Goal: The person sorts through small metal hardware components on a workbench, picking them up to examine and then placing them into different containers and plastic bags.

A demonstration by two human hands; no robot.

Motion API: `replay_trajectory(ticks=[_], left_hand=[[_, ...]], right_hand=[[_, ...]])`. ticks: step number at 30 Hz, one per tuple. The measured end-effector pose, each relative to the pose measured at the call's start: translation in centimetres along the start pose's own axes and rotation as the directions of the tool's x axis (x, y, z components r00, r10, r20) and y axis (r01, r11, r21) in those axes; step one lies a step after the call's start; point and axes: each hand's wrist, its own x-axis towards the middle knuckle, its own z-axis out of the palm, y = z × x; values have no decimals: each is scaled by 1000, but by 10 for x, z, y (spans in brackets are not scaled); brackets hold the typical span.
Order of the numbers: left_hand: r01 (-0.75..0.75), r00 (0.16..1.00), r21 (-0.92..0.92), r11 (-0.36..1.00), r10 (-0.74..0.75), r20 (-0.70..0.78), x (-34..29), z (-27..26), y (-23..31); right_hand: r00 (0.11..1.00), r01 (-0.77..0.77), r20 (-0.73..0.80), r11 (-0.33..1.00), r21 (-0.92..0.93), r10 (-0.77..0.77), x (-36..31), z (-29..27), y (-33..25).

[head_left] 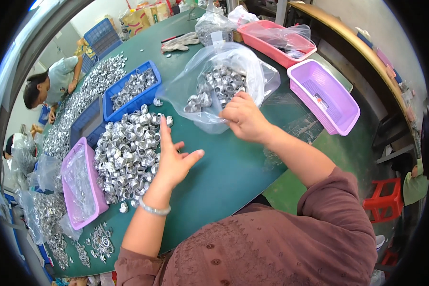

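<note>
My left hand [174,159], with a pale bangle on its wrist, is held palm inward with fingers stretched and thumb apart. It is empty, beside the right edge of a big heap of small silvery metal ring-shaped fittings [124,159]. Farther to the right, my right hand [245,117] is closed on the near edge of a clear plastic bag [181,78]. The bag lies spread on the green table [209,171], its mouth toward me. Inside it rests a smaller batch of similar metal fittings [221,86], partly covered by film.
Left of the heap stand a blue basket [150,71] of metal parts and a purple basket [97,190] holding plastic bags. A pink basket [271,52] and a lilac basket [326,97] stand at the right. Gloves [181,42] lie at the back. A person [62,78] works across the table.
</note>
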Motion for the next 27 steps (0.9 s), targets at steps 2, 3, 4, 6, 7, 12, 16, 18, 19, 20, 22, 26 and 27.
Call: replay_trajectory(ticks=[2,3,4,6,7,12,16,18,19,20,22,26,27], left_hand=[[83,993,15,996,-84,77,20,12,9],[-162,984,122,979,151,96,31,16,-1],[-164,981,52,985,157,112,30,19,-14],[-308,945,226,924,269,187,33,28,-11],[-343,938,347,873,339,76,31,30,-20],[-379,925,93,921,380,12,41,17,-33],[-408,913,54,912,407,25,47,-3,-5],[-266,958,34,963,269,-96,52,-19,9],[-259,957,-16,966,254,-139,53,-26,18],[-260,954,-73,963,245,-171,56,-33,27],[-265,942,-62,962,245,-231,66,-34,56],[-365,928,-333,870,311,-206,82,-40,88],[-364,931,-365,857,321,-177,84,-38,98]], right_hand=[[997,-12,-72,993,120,21,-2,-6,-13],[998,32,-53,979,202,-21,-3,-9,-23],[997,75,-37,955,286,-67,-2,-13,-31],[996,48,53,935,352,-71,-2,-49,-30],[999,30,-37,917,398,-17,0,-68,-22],[818,-572,-193,800,-182,541,-16,-65,98],[659,-727,20,644,-238,752,-13,-39,133],[577,-800,120,589,-114,808,-1,-28,128],[577,-809,123,586,-51,807,2,-21,120],[575,-816,121,578,8,809,5,-18,115],[592,-737,-38,561,377,805,-2,-23,119],[698,-562,-175,683,466,694,13,-35,100],[697,-556,-188,687,468,692,14,-44,97]])
